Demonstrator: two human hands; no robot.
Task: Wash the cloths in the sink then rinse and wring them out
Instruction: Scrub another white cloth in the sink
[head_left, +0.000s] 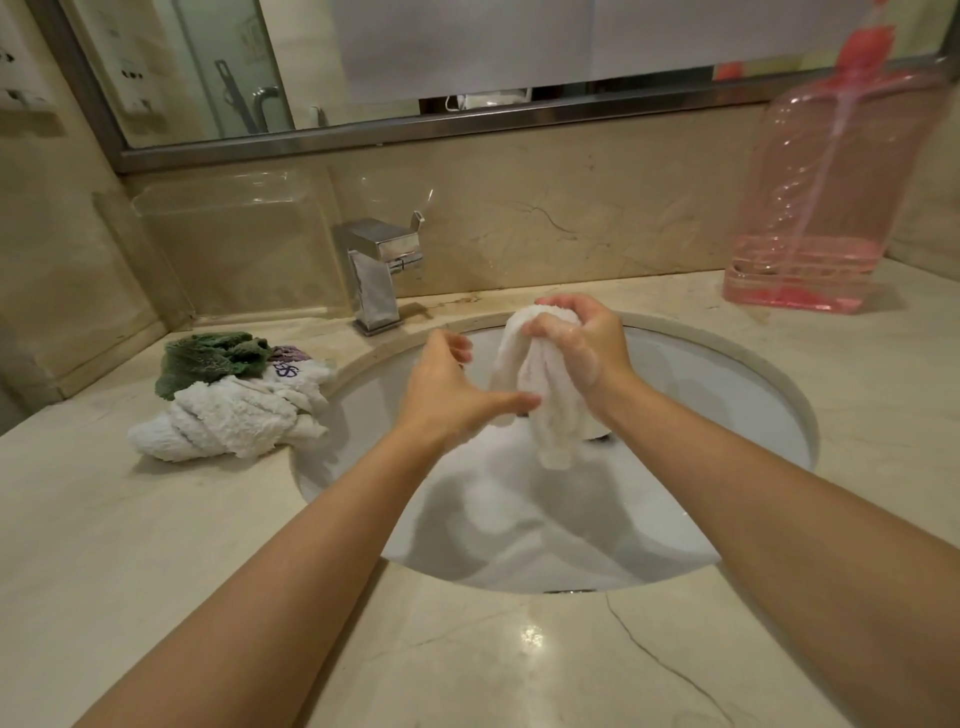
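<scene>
**White cloth held over the basin: wringing step under way**

White terry cloth (540, 395) hangs bunched over the round white ceramic sink (727, 395), clear of the foamy water in the bowl. The right hand (576, 343) clenches the cloth's upper end, fingers curled round it and soapy. The left hand (457, 395) is released: its fingers are relaxed, and the thumb reaches toward the cloth's lower half; whether it touches cannot be told.

Assessment: the step in hand appears to be squeezing or wringing this cloth. To do it well, the left hand's grip should close on the hanging lower part, well apart from the right, and the two should twist in opposite directions, keeping the cloth above the bowl so runoff falls inside. Suds on the right hand suggest rinsing may yet be needed.

Noted: the square chrome tap (379, 275) shows no running water. A pile of white and green cloths (234, 395) lies on the beige marble tabletop (156, 545), just beside the sink's left rim.
</scene>
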